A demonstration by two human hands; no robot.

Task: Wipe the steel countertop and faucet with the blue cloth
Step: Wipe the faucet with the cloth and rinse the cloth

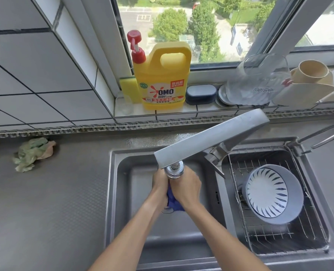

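My fingers (160, 180) are closed on the cloth (174, 202), both hands squeezing it together over the left basin. My left hand (161, 185) and right hand (185, 187) press against each other, the blue cloth bunched between them and hanging below my palms. The faucet (211, 137) lies right above my knuckles; its round nozzle nearly touches them, and its long flat spout runs up and away to the right. My right hand is nearer its base. The steel bench (50, 192) stretches off to my left, dull and finely dimpled, with a crumpled green rag (32, 153) on it.
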